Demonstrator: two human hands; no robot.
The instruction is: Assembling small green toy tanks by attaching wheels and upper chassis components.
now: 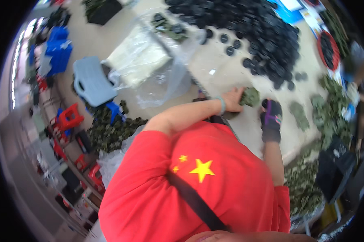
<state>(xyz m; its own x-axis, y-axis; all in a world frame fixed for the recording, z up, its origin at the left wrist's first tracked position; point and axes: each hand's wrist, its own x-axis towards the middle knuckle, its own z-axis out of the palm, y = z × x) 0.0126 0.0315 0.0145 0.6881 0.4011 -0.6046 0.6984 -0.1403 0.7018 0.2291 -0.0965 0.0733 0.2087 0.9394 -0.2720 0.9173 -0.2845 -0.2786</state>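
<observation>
A small green camouflage cloth piece (250, 97) lies over the pale table at its near edge. My left hand (232, 100), bare with a light band at the wrist, has its fingers closed on the left side of that piece. Just right of it is my right hand (272, 115), in a black glove with purple trim. It is apart from the cloth, and its fingers are too blurred to read. Another flat camouflage piece (299, 115) rests to the right of the glove. Beyond both hands spreads a large heap of black round discs (266, 44).
Clear plastic sheeting (161, 84) covers a pale block (138, 54) at the left. Camouflage pieces (329, 109) pile up at the right, beside a black bag (335, 169). A red-rimmed basket (328, 50) stands far right. Left are a grey-blue stool (94, 80) and blue crates (58, 50).
</observation>
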